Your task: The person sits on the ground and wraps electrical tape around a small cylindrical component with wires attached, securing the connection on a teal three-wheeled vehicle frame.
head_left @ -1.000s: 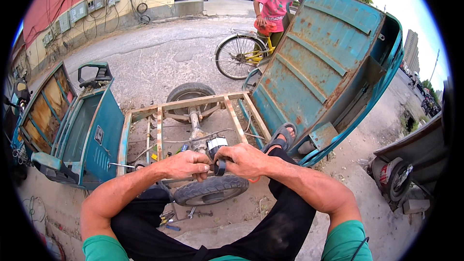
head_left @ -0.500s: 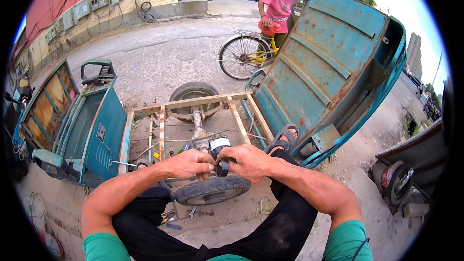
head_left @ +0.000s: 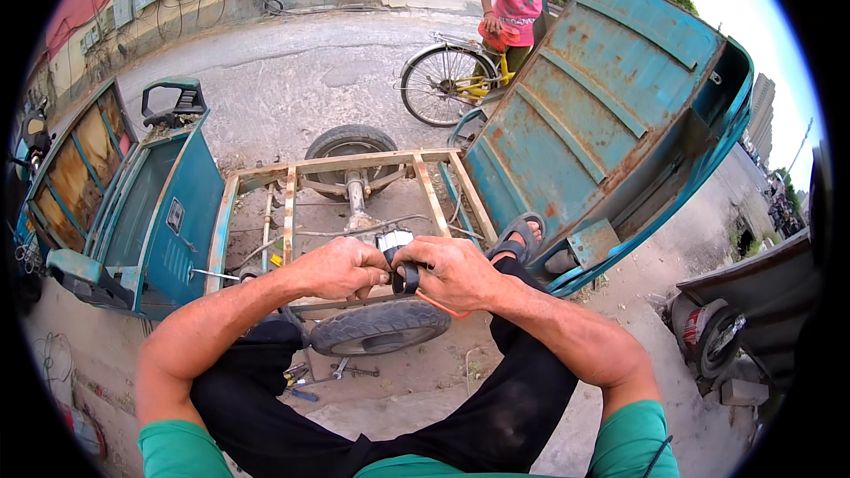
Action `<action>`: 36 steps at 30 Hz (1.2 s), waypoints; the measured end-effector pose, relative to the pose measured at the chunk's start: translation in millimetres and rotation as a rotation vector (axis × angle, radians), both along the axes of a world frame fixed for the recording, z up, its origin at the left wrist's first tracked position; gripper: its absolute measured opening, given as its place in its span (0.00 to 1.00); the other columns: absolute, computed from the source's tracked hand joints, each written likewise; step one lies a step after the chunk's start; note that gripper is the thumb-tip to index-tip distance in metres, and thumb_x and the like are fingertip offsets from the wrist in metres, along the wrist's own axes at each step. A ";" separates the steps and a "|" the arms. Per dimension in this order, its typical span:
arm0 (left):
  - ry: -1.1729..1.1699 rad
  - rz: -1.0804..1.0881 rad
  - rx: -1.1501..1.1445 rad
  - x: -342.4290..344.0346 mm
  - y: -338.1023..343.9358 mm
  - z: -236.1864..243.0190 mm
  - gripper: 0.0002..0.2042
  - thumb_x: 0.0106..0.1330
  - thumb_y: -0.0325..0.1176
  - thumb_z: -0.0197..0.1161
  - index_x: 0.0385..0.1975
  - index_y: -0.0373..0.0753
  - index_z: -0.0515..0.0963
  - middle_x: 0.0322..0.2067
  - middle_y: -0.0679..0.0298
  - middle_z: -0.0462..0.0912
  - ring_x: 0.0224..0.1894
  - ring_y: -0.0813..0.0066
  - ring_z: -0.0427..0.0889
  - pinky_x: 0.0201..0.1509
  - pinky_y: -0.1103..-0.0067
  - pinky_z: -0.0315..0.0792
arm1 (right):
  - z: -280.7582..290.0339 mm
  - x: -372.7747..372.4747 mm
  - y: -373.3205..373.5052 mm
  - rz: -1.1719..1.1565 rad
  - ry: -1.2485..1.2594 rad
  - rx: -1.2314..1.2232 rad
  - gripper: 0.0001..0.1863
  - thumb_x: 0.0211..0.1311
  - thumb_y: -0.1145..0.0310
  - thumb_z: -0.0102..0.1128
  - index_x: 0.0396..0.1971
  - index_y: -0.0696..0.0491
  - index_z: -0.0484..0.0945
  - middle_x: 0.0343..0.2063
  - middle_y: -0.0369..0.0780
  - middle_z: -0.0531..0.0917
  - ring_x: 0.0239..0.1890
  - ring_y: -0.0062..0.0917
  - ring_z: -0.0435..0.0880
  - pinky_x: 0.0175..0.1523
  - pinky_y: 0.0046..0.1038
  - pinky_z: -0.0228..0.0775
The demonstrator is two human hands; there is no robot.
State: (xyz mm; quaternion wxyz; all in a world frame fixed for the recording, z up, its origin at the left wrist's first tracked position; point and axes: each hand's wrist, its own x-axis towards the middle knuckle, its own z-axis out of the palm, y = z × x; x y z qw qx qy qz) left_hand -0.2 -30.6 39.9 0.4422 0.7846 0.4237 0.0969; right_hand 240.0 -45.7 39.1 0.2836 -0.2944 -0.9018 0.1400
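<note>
My two hands meet above the axle of a bare vehicle frame (head_left: 290, 212). A black roll of tape (head_left: 406, 280) is gripped in the fingers of my right hand (head_left: 456, 274). Close beside it, my left hand (head_left: 341, 267) is closed in a pinch; what its fingertips hold is too small to make out. An orange wire (head_left: 440, 304) runs out below my right hand. Just past my fingers sits a silver and black motor (head_left: 395, 240), partly covered by the hands. The near wheel (head_left: 381, 327) lies below them.
A rusty teal cargo bed (head_left: 575, 115) stands tilted up at the right, near my sandalled foot (head_left: 521, 237). The teal front body (head_left: 181, 221) is at the left. Tools (head_left: 301, 381) lie on the ground. Beyond the frame, a person in pink (head_left: 513, 0) stands by a yellow bicycle (head_left: 465, 84).
The view has shifted slightly. My hands stay together around the roll of tape, covering more of the motor, and more of the orange wire shows below my right hand.
</note>
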 end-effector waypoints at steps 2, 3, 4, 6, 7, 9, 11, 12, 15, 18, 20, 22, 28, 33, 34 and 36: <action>0.011 -0.044 0.096 1.2 -4.3 4.5 0.11 0.71 0.35 0.61 0.41 0.33 0.83 0.24 0.60 0.85 0.28 0.72 0.85 0.36 0.71 0.77 | -2.5 0.8 2.3 -0.045 0.055 -0.195 0.10 0.63 0.71 0.61 0.43 0.57 0.82 0.33 0.45 0.86 0.32 0.35 0.86 0.41 0.34 0.77; -0.020 -0.062 0.148 0.5 -5.4 5.6 0.11 0.70 0.34 0.60 0.42 0.33 0.83 0.24 0.59 0.84 0.29 0.69 0.85 0.37 0.69 0.77 | 0.8 1.3 2.4 -0.091 0.079 -0.357 0.11 0.64 0.70 0.60 0.44 0.57 0.82 0.32 0.44 0.86 0.32 0.34 0.85 0.40 0.34 0.76; -0.040 -0.071 0.209 -1.4 -5.0 4.9 0.11 0.69 0.34 0.60 0.42 0.33 0.83 0.26 0.58 0.84 0.30 0.67 0.85 0.38 0.68 0.77 | 3.2 1.3 3.5 -0.138 0.102 -0.520 0.12 0.65 0.68 0.58 0.45 0.57 0.82 0.31 0.44 0.86 0.32 0.33 0.84 0.40 0.35 0.76; -0.072 -0.093 0.328 -5.6 -4.7 2.8 0.10 0.68 0.33 0.61 0.41 0.34 0.83 0.28 0.56 0.85 0.31 0.62 0.86 0.38 0.67 0.77 | 8.8 -1.6 6.7 -0.171 0.165 -0.710 0.12 0.70 0.66 0.56 0.42 0.60 0.81 0.27 0.39 0.84 0.27 0.20 0.79 0.35 0.26 0.72; -0.072 -0.097 0.424 -7.2 -5.2 2.8 0.10 0.68 0.33 0.62 0.41 0.34 0.83 0.29 0.56 0.85 0.33 0.60 0.86 0.39 0.66 0.77 | 15.1 -3.7 7.1 -0.178 0.173 -0.778 0.12 0.70 0.65 0.56 0.40 0.60 0.81 0.27 0.38 0.84 0.27 0.18 0.79 0.34 0.25 0.71; -0.078 -0.117 0.619 -6.4 -5.9 2.7 0.09 0.66 0.32 0.64 0.40 0.34 0.82 0.31 0.55 0.86 0.35 0.55 0.85 0.41 0.65 0.78 | 6.5 -2.0 11.6 -0.170 0.265 -0.920 0.12 0.71 0.65 0.55 0.37 0.60 0.79 0.27 0.36 0.84 0.26 0.14 0.78 0.32 0.22 0.70; -0.116 -0.118 0.752 -6.0 -5.5 -2.7 0.08 0.65 0.31 0.64 0.40 0.35 0.82 0.32 0.54 0.85 0.36 0.53 0.85 0.41 0.64 0.77 | 1.0 -1.8 16.9 -0.167 0.294 -1.006 0.12 0.71 0.65 0.54 0.38 0.60 0.79 0.27 0.36 0.84 0.26 0.15 0.79 0.32 0.22 0.71; -0.134 -0.117 0.818 -5.6 -6.3 -4.6 0.08 0.65 0.31 0.64 0.39 0.35 0.82 0.33 0.53 0.85 0.37 0.52 0.85 0.41 0.63 0.77 | 0.5 -2.7 18.7 -0.164 0.310 -1.050 0.12 0.71 0.65 0.54 0.38 0.60 0.79 0.27 0.36 0.83 0.26 0.15 0.80 0.32 0.22 0.72; -0.060 -0.096 0.775 -2.5 -11.3 -2.6 0.08 0.64 0.31 0.65 0.39 0.35 0.82 0.34 0.53 0.85 0.38 0.51 0.85 0.41 0.62 0.77 | 0.2 -6.4 19.7 -0.229 0.237 -1.016 0.14 0.71 0.67 0.54 0.47 0.62 0.77 0.27 0.37 0.83 0.25 0.17 0.81 0.33 0.22 0.74; -0.048 -0.044 0.752 -6.0 -10.5 -6.9 0.08 0.65 0.31 0.64 0.39 0.34 0.82 0.31 0.53 0.85 0.35 0.54 0.85 0.40 0.64 0.77 | 5.6 -9.5 16.3 -0.238 0.209 -0.899 0.21 0.72 0.67 0.55 0.59 0.62 0.71 0.28 0.39 0.83 0.26 0.17 0.82 0.34 0.22 0.75; -0.052 0.020 0.563 -5.9 -10.0 -1.1 0.08 0.67 0.32 0.63 0.39 0.33 0.82 0.28 0.55 0.85 0.31 0.61 0.85 0.37 0.66 0.77 | 6.6 -9.9 14.6 -0.244 0.217 -0.801 0.25 0.71 0.68 0.56 0.64 0.62 0.67 0.29 0.40 0.84 0.26 0.19 0.83 0.35 0.24 0.76; -0.083 0.066 0.386 -4.0 -7.5 1.0 0.09 0.69 0.33 0.62 0.39 0.32 0.81 0.26 0.58 0.83 0.29 0.68 0.83 0.35 0.69 0.76 | 3.5 -8.4 12.4 -0.267 0.242 -0.701 0.28 0.68 0.68 0.58 0.66 0.60 0.66 0.29 0.41 0.85 0.27 0.23 0.84 0.37 0.29 0.76; -0.172 0.129 0.068 -7.6 -0.1 -2.6 0.11 0.72 0.35 0.61 0.37 0.32 0.81 0.22 0.67 0.79 0.26 0.80 0.77 0.31 0.76 0.72 | -0.6 -5.6 7.2 -0.170 0.141 -0.323 0.34 0.63 0.73 0.60 0.70 0.56 0.62 0.34 0.43 0.84 0.30 0.26 0.87 0.38 0.30 0.80; -0.190 0.117 -0.027 -8.0 0.6 -3.0 0.11 0.72 0.35 0.60 0.37 0.32 0.81 0.21 0.67 0.78 0.25 0.79 0.76 0.31 0.76 0.72 | 3.6 -4.3 0.9 -0.151 0.107 -0.272 0.36 0.60 0.62 0.66 0.68 0.52 0.66 0.36 0.44 0.84 0.38 0.38 0.85 0.44 0.41 0.76; -0.174 0.104 -0.023 -7.6 -0.3 -3.0 0.11 0.72 0.35 0.60 0.37 0.32 0.81 0.21 0.67 0.78 0.25 0.79 0.76 0.31 0.76 0.71 | 1.9 -4.1 1.2 -0.161 0.069 -0.275 0.36 0.61 0.61 0.67 0.68 0.52 0.66 0.35 0.44 0.84 0.38 0.38 0.85 0.43 0.41 0.76; -0.134 0.083 0.115 -6.0 -3.5 -1.8 0.10 0.72 0.35 0.60 0.38 0.33 0.81 0.21 0.65 0.80 0.25 0.78 0.78 0.31 0.75 0.72 | 1.2 -3.8 4.0 -0.177 -0.002 -0.271 0.36 0.61 0.59 0.68 0.68 0.52 0.67 0.35 0.44 0.84 0.39 0.38 0.85 0.43 0.40 0.76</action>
